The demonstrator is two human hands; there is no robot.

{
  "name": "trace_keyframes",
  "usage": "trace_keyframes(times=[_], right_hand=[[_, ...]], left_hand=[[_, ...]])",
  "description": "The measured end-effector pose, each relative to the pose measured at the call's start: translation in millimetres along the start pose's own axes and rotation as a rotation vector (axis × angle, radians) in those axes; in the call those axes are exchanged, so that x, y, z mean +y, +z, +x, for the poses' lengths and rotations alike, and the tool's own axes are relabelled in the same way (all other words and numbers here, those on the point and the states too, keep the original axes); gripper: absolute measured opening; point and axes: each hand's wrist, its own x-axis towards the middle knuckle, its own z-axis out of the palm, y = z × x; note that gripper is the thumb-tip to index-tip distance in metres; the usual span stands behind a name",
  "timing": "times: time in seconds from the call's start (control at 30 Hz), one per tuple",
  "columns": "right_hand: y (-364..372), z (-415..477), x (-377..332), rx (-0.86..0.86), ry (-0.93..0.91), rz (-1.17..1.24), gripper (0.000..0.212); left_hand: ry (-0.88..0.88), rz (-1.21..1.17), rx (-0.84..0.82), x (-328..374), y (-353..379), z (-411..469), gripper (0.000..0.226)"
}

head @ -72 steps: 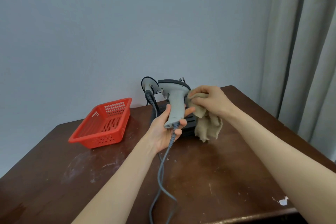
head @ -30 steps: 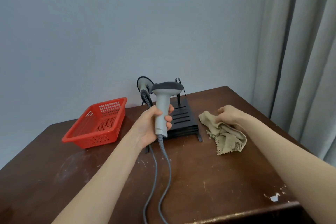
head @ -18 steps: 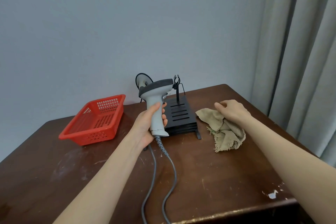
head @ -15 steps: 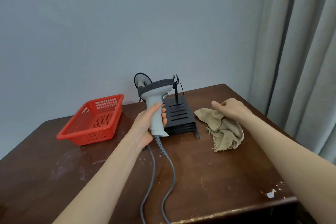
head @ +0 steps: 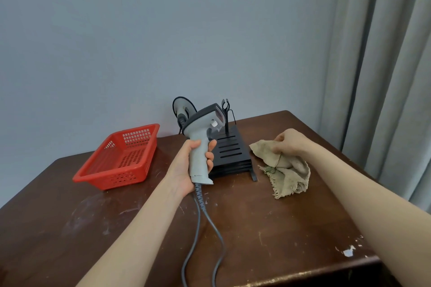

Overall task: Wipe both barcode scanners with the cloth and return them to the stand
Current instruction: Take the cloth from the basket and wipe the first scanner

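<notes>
My left hand (head: 186, 168) grips the handle of a grey barcode scanner (head: 200, 137), held upright with its dark head tilted toward the black stand (head: 229, 154). The scanner's grey cable (head: 200, 223) hangs down to the table's front edge. A second scanner (head: 183, 109) sits at the stand's back left, mostly hidden behind the held one. My right hand (head: 290, 143) rests on the beige cloth (head: 286, 170), fingers curled into its fabric; the cloth lies crumpled on the table right of the stand.
A red perforated basket (head: 123, 158) sits on the brown wooden table (head: 279, 228) to the left of the stand. A grey wall is behind, and grey curtains (head: 384, 65) hang at the right beyond the table's edge.
The cloth went from wiping the scanner down onto the table under my right hand. My left hand has tipped the scanner's head rightward toward the stand's upright post.
</notes>
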Motion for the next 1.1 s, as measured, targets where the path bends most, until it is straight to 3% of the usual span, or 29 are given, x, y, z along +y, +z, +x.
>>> trace_keyframes(times=[0.07, 0.13, 0.2, 0.33, 0.47, 0.53, 0.63, 0.77, 0.93, 1.1], right_hand=[[1, -1, 0, -0.015, 0.006, 0.025, 0.055], [3, -1, 3, 0.029, 0.04, -0.05, 0.055], [5, 2, 5, 0.049, 0.045, -0.034, 0.038], [6, 3, -4, 0.106, -0.069, 0.334, 0.005], [3, -2, -21, 0.168, -0.104, 0.573, 0.024], [-1, -9, -32, 0.224, -0.138, 0.618, 0.023], [-6, -26, -53, 0.421, -0.241, 0.553, 0.011], [0, -54, -81, 0.66, -0.477, 0.334, 0.016], [20, -60, -85, 0.597, -0.625, 0.109, 0.017], [24, -67, -90, 0.508, -0.607, 0.205, 0.023]], left_hand=[[-0.007, -0.026, -0.003, -1, 0, 0, 0.042], [-0.018, -0.029, 0.014, -5, -1, 2, 0.034], [-0.024, -0.029, 0.026, -10, 0, 4, 0.035], [-0.002, -0.044, -0.007, -17, 1, 7, 0.046], [-0.019, -0.081, -0.087, -23, 0, 8, 0.046], [-0.023, -0.083, -0.094, -26, 0, 10, 0.045], [-0.008, -0.055, -0.042, -32, 2, 14, 0.045], [0.042, -0.014, 0.013, -38, 8, 16, 0.047], [0.114, 0.059, 0.041, -43, 16, 17, 0.048], [0.171, 0.142, 0.09, -46, 14, 23, 0.053]])
